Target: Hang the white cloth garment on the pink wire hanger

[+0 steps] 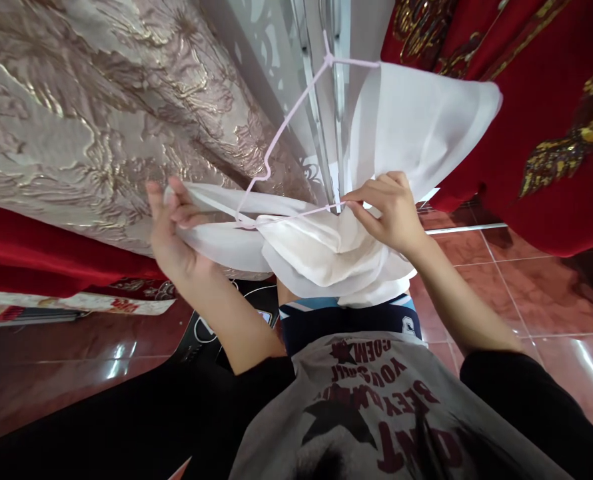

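Nearest me, my grey tee (346,413) is on my side of the hanger (329,60), so best hold the work a bit fwd, cloth off my lap. Next out, white cloth (321,253): bunched mostly just below the hanger's bottom bar, w/ a flap out to the hanger's L & a wider panel off its R arm. To do this well, IMO: steady the bar w/ R, spread the folds w/ L in small moves, no yanking, b/c sheer stuff prob. snags & the thin hanger may bend or swing. Pose: R hand (389,213) comes in from the hanger's R, thumb & index closed in a pinch on the bottom bar, other fingers loosely curled. L hand (169,233) is out past the hanger's L corner, fingertips pointing away from me, half open at the flap's edge; some show thru the sheer, can't tell if they actually grip it. Farther: metal rails (338,113) behind the hanger, gold-pink fabric (101,120) to its L, red fabric (541,80) to its R.
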A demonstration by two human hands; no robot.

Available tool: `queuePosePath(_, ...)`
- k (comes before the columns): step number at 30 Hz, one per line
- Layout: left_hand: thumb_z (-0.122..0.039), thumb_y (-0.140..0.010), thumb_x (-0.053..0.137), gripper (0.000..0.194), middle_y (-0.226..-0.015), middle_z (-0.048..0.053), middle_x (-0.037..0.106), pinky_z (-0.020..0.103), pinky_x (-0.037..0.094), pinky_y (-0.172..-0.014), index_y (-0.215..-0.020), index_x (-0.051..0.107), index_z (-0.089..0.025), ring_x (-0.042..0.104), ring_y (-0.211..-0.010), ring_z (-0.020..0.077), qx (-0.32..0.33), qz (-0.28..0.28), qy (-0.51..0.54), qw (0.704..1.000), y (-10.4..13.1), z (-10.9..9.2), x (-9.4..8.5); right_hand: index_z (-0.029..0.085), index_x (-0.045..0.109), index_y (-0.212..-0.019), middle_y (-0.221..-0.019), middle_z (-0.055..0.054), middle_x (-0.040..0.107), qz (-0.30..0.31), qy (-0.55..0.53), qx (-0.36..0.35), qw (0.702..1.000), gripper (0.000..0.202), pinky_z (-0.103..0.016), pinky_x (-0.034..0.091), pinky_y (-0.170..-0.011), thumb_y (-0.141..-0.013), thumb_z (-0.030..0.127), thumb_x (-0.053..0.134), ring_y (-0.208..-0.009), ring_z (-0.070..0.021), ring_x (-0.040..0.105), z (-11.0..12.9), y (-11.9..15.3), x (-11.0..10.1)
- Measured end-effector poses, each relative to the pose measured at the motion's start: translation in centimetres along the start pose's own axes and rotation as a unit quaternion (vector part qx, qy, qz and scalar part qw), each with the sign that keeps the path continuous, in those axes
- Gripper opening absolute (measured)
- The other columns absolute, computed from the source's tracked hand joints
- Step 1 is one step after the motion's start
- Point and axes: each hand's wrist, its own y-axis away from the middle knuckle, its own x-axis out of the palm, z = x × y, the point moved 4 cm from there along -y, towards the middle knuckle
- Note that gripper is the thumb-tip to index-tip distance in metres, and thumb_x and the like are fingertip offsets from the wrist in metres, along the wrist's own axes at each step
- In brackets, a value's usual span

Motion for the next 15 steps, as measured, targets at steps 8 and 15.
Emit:
queuePosePath(8, -0.02, -0.074, 0.068, 0.037, -0.127, 0.006, 0.07, 0.021, 0.027, -0.043, -0.109, 0.066, -0.03, 0.047, -0.058, 0.0107, -0.126, 0.058, 0.232, 0.963, 6.2, 5.9, 6.1, 0.027, 0.075, -0.107, -0.088, -0.003, 0.072, -0.041, 0.006, 0.004, 0.999, 0.033, -0.04, 0.035, -0.094, -0.104, 0.037, 0.044, -0.08, -0.0168, 0.052, 1.7, 0.8, 1.9)
queuePosePath(15, -0.045, -0.093, 0.069, 0.023, -0.085, 0.005, 0.07, 0.019, 0.02, -0.034, -0.095, 0.063, -0.023, 0.041, -0.037, 0.0051, -0.086, 0.141, 0.277, 0.947, 9.5, 3.6, 12.0, 0.034, 0.066, -0.129, -0.111, -0.004, 0.071, -0.042, -0.024, -0.023, 0.999, 0.036, -0.046, 0.042, -0.102, -0.103, 0.03, 0.042, -0.104, -0.0214, 0.062, 2.3, 1.5, 0.8)
